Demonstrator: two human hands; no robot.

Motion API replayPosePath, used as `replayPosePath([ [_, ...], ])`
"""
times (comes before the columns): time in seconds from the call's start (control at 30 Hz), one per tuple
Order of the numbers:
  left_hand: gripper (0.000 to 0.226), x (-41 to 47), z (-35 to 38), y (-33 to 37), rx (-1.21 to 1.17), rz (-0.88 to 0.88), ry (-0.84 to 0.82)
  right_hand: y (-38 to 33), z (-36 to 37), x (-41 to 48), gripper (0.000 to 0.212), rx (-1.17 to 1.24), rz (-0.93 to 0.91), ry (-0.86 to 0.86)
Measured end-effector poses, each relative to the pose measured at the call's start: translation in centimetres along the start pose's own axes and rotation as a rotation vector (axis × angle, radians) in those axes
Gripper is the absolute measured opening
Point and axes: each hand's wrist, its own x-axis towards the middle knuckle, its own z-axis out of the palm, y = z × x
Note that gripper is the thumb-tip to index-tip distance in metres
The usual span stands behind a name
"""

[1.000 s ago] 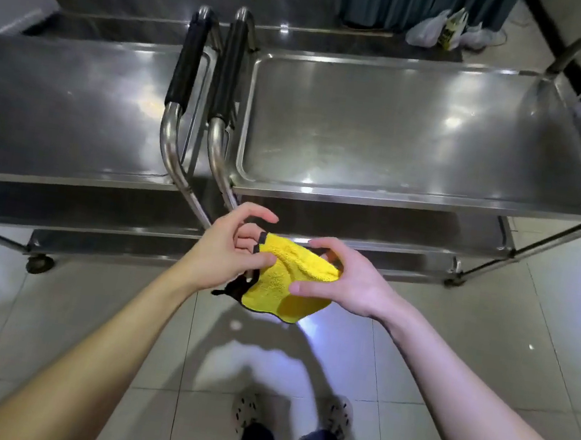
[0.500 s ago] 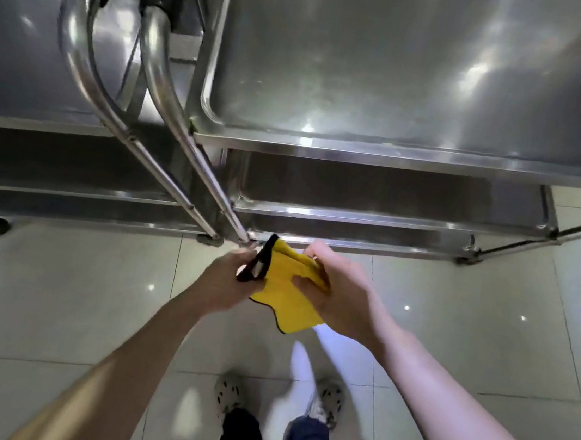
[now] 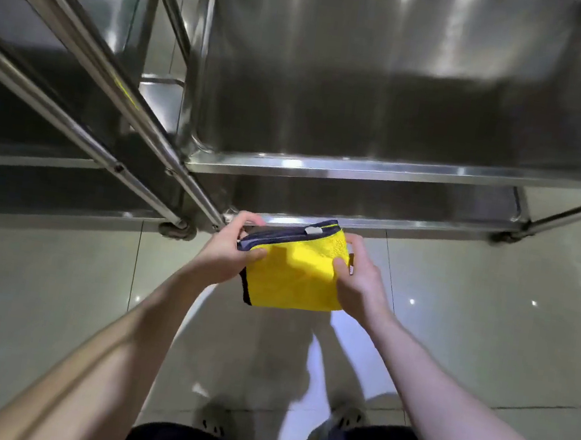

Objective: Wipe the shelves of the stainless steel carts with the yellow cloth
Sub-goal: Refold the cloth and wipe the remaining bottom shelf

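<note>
Left hand [image 3: 225,250] and right hand [image 3: 361,284] pinch the cloth [image 3: 292,279], probably folding it before the cart [image 3: 343,173]; next, press it onto a shelf [image 3: 391,85].

Yellow cloth [image 3: 292,275]: centre of the frame, folded to a neat rectangle with a dark trim along its top and left edges and a small grey tag on the top edge. It is held off the floor.
Left hand [image 3: 222,251]: grips the cloth's left end, thumb on the yellow face, fingers curled over the dark trim.
Right hand [image 3: 360,279]: pinches the right end, thumb on the yellow face.
Right-side cart [image 3: 362,172]: fills the upper right, with a rimmed tray shelf and a lower shelf beneath, just above the cloth.
Left-side cart [image 3: 12,161]: upper left, partly in shadow.
Steel tubes [image 3: 83,41]: run diagonally from the upper left to the centre.
Casters [image 3: 175,230]: near the left hand.
Tiled floor [image 3: 490,320]: glossy and pale.
Shoes [image 3: 214,420]: bottom centre, blurred.
</note>
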Motion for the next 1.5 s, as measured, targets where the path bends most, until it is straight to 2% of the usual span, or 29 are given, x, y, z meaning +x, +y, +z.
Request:
replayPosePath([
  [0.17, 0.036, 6.7, 2.9, -5.3, 0.215, 0.063, 0.158, 5.8, 5.7, 3.8, 0.033, 0.060, 0.031, -0.030],
  [0.23, 0.036, 10.4, 2.6, -5.3, 0.186, 0.120, 0.255, 6.2, 6.6, 7.0, 0.032, 0.111, -0.037, 0.066],
  [0.3, 0.050, 14.0, 1.6, -4.9, 0.121, 0.081, 0.350, 6.2, 6.9, 11.5, 0.030, 0.117, -0.085, 0.172],
  [0.4, 0.059, 16.9, 1.6, -6.9, 0.096, -0.024, 0.390, 6.8, 7.5, 17.8, 0.041, -0.128, -0.061, 0.148],
  [0.47, 0.046, 16.5, 2.8, -10.3, 0.013, -0.011, 0.413, 7.8, 8.7, 20.0, 0.054, -0.408, -0.079, 0.162],
  [0.53, 0.025, 15.1, 3.4, -14.3, -0.051, -0.037, 0.450, 8.4, 10.4, 20.7, 0.056, -0.557, -0.191, 0.286],
  [0.57, 0.028, 14.4, 3.4, -15.9, -0.079, -0.085, 0.495, 8.5, 11.5, 20.8, 0.056, -0.600, -0.253, 0.324],
  [0.67, 0.063, 12.8, 1.7, -18.0, -0.154, -0.224, 0.706, 8.0, 14.7, 21.2, 0.061, -0.674, -0.341, 0.296],
  [0.73, 0.083, 12.4, 0.2, -17.2, -0.237, -0.161, 0.772, 7.1, 16.1, 21.9, 0.066, -0.697, -0.314, 0.283],
  [0.8, 0.089, 12.8, -0.9, -15.6, -0.298, -0.022, 0.788, 6.5, 17.2, 22.5, 0.073, -0.730, -0.273, 0.242],
  [0.9, 0.071, 14.7, -1.7, -13.1, -0.423, 0.059, 0.838, 6.2, 18.8, 23.0, 0.076, -0.797, -0.256, 0.169],
  [1.0, 0.036, 17.3, -1.6, -12.2, -0.592, 0.082, 0.986, 6.9, 19.0, 23.8, 0.070, -0.791, -0.298, 0.187],
  [1.07, 0.026, 18.1, -1.5, -12.0, -0.599, 0.081, 1.079, 7.7, 18.0, 24.6, 0.071, -0.793, -0.321, 0.189],
  [1.33, 0.027, 18.7, -1.6, -12.7, -0.614, 0.051, 1.123, 10.1, 11.7, 29.9, 0.075, -0.772, -0.120, 0.177],
  [1.5, 0.031, 19.8, -1.5, -13.5, -0.662, 0.086, 1.179, 9.5, 8.0, 36.2, 0.086, -0.787, -0.136, 0.209],
])
